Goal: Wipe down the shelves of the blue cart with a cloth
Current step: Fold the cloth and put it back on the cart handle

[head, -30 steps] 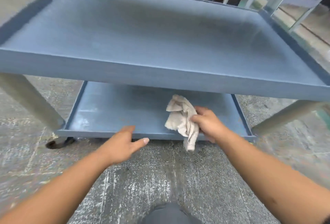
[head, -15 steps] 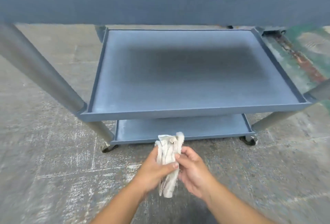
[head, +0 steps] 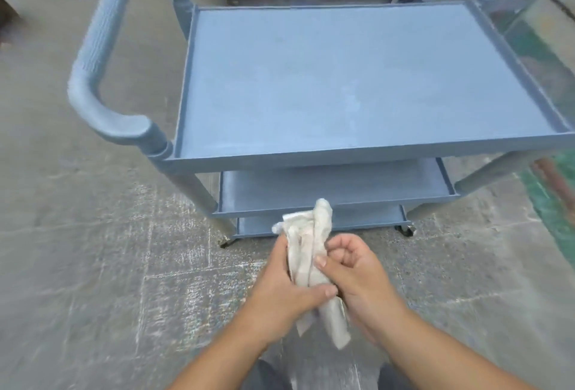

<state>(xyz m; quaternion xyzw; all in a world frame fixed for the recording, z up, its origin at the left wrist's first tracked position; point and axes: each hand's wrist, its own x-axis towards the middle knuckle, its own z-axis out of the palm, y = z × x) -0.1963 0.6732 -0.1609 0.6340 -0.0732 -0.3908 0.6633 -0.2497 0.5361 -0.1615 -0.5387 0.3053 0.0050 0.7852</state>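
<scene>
Cloth [head: 306,252] bunched between gripping left hand [head: 284,291] and right hand [head: 357,280] (both clear of the blue cart [head: 342,78]), floor [head: 109,265] around.

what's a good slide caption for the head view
Both hands, left hand and right hand, bunch a pale cloth in front of the blue cart, its three shelves bare.

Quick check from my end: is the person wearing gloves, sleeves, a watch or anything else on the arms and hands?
Nothing is worn on them. The left hand and right hand are bare, with no gloves, and no rings show on the visible fingers. Both forearms are uncovered to the frame's bottom edge: no sleeves, watch or wristband. The nails look short and unpainted.
</scene>
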